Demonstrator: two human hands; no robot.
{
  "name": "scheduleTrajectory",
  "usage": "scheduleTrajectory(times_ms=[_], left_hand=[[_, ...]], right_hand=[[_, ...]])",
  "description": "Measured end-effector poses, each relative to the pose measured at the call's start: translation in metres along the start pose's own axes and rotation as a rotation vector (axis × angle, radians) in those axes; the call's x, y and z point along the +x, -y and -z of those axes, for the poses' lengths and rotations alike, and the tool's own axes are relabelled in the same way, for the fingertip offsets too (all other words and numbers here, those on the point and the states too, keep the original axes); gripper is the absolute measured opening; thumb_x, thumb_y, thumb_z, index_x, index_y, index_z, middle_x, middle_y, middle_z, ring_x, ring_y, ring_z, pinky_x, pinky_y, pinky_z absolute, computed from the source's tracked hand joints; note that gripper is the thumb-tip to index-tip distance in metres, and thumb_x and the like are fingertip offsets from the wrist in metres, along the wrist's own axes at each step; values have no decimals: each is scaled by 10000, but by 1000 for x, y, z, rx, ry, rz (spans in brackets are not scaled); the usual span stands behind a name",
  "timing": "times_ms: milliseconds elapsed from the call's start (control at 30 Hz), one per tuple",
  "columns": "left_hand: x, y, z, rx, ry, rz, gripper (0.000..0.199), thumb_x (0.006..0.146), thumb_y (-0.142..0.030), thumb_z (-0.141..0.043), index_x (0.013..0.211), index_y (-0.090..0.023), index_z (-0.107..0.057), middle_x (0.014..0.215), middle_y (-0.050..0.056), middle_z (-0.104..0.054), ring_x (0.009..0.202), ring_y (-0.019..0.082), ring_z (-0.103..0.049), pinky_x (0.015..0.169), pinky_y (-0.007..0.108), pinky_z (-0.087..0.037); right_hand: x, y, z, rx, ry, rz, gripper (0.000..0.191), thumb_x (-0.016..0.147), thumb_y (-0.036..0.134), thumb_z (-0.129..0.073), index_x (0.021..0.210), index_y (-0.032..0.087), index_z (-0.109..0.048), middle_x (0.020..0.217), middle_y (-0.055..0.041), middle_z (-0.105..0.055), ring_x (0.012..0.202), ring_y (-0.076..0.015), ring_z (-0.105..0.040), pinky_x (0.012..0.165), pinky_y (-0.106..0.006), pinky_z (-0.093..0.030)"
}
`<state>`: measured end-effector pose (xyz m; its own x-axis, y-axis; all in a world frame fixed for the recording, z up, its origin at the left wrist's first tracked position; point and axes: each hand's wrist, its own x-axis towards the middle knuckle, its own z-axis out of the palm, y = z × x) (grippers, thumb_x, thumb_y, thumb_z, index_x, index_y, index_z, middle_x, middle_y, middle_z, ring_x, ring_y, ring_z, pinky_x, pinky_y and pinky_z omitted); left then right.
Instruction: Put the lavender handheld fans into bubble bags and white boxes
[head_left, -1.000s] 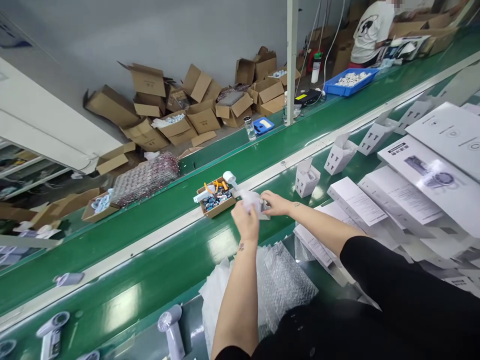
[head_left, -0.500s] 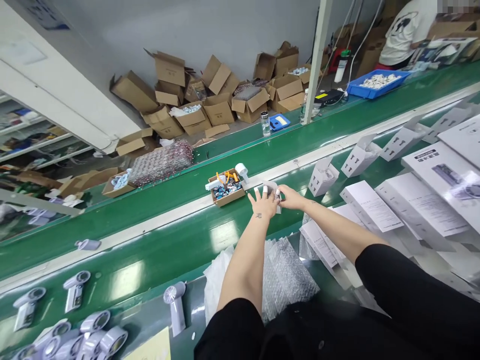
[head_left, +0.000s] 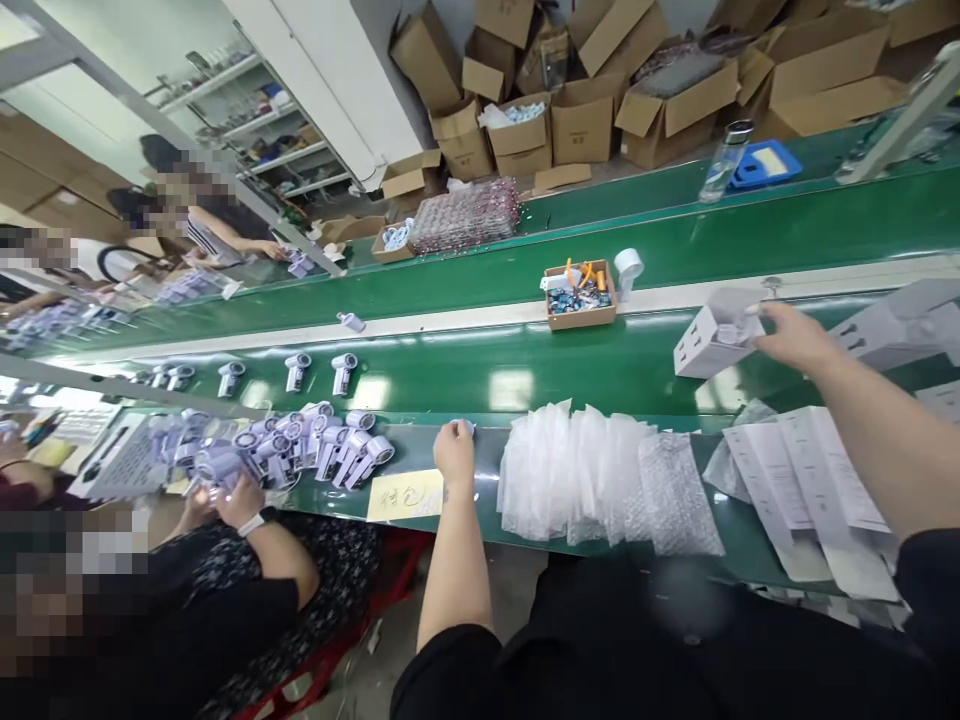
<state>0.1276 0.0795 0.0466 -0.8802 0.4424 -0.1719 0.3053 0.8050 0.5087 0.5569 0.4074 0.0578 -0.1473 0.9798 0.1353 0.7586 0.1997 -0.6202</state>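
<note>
My left hand [head_left: 455, 455] is closed at the near belt edge, beside a yellow paper sheet with handwriting [head_left: 405, 496]. A sliver of lavender handheld fan [head_left: 470, 428] shows past its fingers; the rest is hidden. Out to the right, my right hand [head_left: 787, 335] pinches the open top edge of a small white box [head_left: 697, 345] standing on the green belt. Pale contents show inside that box. Between my hands lie overlapping bubble-wrap bags [head_left: 577, 470]. A pile of lavender handheld fans [head_left: 330, 445] lies left of my left hand.
A co-worker's hands [head_left: 236, 497] hold a fan at the left. A cardboard box of small parts [head_left: 581, 310] and an upright fan [head_left: 628, 268] stand on the white divider. Flat white cartons [head_left: 810, 490] lie at right. A glass bottle [head_left: 726, 165] stands beyond.
The view has swung left. My left hand has left the white box and come back to the near edge, where a lone fan stood. My right hand remains at a white box.
</note>
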Motion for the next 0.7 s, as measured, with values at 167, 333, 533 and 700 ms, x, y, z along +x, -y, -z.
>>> scheduleTrajectory(times_ms=[167,333,533,700], left_hand=[[19,76,2,27,111,200,267,648,-328,-673,773,-106,-595,904,231,-637,1035,374,-551,830,414,-384],[-5,63,-18,-146,280,135,369,787,-491,-475,674,-151,-565,675,106,-609,716,235,-620,599,301,-411],[-110,-23,-56,-835,983,65,490,651,-622,-615,701,-139,-545,533,-22,-497,413,71,-431,392,194,-244],[-207,-64,-114,-388,1489,-443,554,788,-671,-416,759,-137,-563,581,31,-573,483,122,-526,427,223,-352]], right_hand=[[-60,70,18,-108,-160,78,240,766,314,-637,1003,270,-630,1078,-110,-600,1125,-315,-514,911,-511,-396],[-180,130,-2,380,476,3,254,733,467,-664,879,260,-654,820,-84,-661,748,-230,-638,695,-412,-530],[-259,125,-58,1171,500,-703,359,692,428,-724,910,188,-571,1008,-84,-655,883,-204,-648,761,-372,-543],[-282,98,-35,1414,131,-787,287,737,344,-686,940,176,-572,898,-69,-664,779,-179,-648,652,-305,-557]])
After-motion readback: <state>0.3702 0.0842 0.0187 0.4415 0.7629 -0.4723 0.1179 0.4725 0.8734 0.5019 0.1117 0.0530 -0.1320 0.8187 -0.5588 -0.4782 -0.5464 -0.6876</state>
